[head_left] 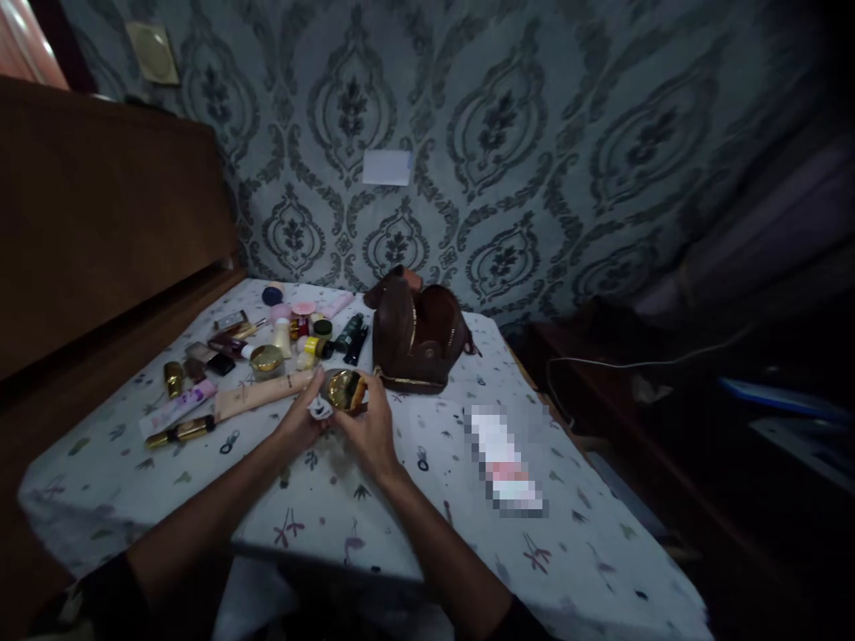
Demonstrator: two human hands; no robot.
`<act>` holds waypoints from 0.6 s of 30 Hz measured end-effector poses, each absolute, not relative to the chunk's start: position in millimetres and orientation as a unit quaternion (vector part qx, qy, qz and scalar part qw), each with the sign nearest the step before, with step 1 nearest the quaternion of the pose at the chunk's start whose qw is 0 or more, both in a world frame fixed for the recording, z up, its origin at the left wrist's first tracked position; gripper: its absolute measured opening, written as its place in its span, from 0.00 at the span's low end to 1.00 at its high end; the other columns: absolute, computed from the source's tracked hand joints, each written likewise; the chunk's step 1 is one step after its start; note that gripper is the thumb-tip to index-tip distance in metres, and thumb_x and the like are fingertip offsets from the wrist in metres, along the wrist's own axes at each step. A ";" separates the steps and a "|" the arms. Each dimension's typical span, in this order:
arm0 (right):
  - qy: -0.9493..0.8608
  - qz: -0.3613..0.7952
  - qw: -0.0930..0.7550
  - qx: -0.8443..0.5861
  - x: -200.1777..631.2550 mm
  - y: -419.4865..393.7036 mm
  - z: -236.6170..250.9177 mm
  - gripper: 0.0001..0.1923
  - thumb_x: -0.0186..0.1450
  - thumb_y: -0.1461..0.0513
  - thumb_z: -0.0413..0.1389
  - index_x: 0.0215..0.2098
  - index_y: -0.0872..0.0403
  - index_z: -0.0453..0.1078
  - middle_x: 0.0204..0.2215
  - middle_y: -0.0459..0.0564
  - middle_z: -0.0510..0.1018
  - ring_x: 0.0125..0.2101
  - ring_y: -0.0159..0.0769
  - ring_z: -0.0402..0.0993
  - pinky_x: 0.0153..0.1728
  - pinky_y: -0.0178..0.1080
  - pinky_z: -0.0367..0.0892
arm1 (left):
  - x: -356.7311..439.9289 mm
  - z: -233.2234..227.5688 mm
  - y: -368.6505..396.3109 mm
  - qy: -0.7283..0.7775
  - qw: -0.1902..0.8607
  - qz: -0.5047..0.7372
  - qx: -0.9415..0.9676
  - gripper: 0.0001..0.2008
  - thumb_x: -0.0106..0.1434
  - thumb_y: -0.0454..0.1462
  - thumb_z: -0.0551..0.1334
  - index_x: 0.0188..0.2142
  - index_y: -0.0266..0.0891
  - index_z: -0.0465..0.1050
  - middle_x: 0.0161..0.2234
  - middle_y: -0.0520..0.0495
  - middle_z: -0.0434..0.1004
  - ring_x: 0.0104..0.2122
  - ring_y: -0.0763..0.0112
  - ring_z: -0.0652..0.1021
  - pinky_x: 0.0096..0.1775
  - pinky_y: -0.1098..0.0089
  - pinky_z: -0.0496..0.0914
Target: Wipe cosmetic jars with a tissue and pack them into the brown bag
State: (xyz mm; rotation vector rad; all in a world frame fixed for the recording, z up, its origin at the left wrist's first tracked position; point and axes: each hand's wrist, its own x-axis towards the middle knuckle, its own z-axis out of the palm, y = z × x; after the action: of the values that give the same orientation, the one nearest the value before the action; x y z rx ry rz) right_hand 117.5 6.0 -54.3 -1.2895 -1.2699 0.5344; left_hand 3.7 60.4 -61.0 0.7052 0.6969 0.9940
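Note:
Just in front of the brown bag, both my hands are closed around a shiny gold rounded cosmetic container (344, 389). My left hand (305, 425) grips its left side, and a small white piece (320, 408) shows by those fingers; what it is I cannot tell. From the right, my right hand (375, 432) has its thumb low and its fingers curled over the container's edge. Close to my left hand lies a long beige tube (257, 395). Behind my right hand stands the brown cosmetic bag (418, 352), its zipped top open.
Several cosmetics cover the table's left half, among them a gold-lidded jar (267, 360), a gold-and-black tube (180, 433) and a yellow-labelled bottle (317, 346). A blurred-out item (508, 461) lies to the right on the patterned tablecloth (427, 507). A wooden panel (107, 196) rises at left.

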 end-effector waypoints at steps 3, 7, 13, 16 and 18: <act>-0.591 0.218 0.555 -0.543 120.5 5.7 -52.1 0.34 0.53 0.65 0.63 0.57 0.48 0.65 0.52 0.52 0.72 0.53 0.46 0.67 0.57 0.47 0.61 | 3.9 -64.9 61.7 0.334 0.754 0.449 0.345 0.23 0.60 0.57 0.61 0.34 0.39 0.76 0.24 0.48 0.78 0.22 0.68 0.77 0.21 0.72 0.68; -0.618 0.231 0.527 -0.536 129.1 7.1 -45.1 0.31 0.53 0.61 0.66 0.55 0.49 0.68 0.50 0.52 0.74 0.48 0.44 0.71 0.51 0.45 0.66 | 1.2 -64.8 60.0 0.348 0.753 0.412 0.378 0.28 0.57 0.63 0.59 0.30 0.40 0.73 0.17 0.51 0.71 0.16 0.71 0.71 0.18 0.71 0.63; -0.582 0.272 0.549 -0.535 134.5 8.1 -45.3 0.31 0.51 0.59 0.67 0.52 0.49 0.68 0.46 0.49 0.76 0.45 0.43 0.72 0.49 0.44 0.67 | 2.7 -52.9 53.1 0.404 0.739 0.409 0.351 0.29 0.53 0.64 0.61 0.31 0.41 0.73 0.17 0.53 0.69 0.13 0.76 0.66 0.15 0.74 0.59; -0.572 0.284 0.561 -0.527 134.1 8.3 -49.9 0.33 0.51 0.59 0.67 0.54 0.48 0.67 0.47 0.49 0.75 0.47 0.43 0.71 0.51 0.45 0.65 | 4.5 -56.4 53.8 0.425 0.713 0.420 0.367 0.30 0.53 0.65 0.60 0.34 0.42 0.72 0.19 0.53 0.71 0.15 0.74 0.68 0.16 0.73 0.61; -0.561 0.300 0.569 -0.520 133.8 8.6 -52.6 0.34 0.51 0.58 0.67 0.55 0.49 0.66 0.48 0.50 0.75 0.47 0.43 0.71 0.51 0.45 0.65 | 3.5 -63.4 56.5 0.429 0.690 0.416 0.408 0.30 0.53 0.67 0.58 0.33 0.42 0.71 0.17 0.55 0.68 0.15 0.74 0.68 0.17 0.72 0.61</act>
State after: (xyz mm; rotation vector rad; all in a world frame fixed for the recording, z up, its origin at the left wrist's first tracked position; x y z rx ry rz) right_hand 133.8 8.6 -52.6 -1.2220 -1.3178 0.7049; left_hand 3.5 56.5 -63.4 0.9131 0.9602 0.9298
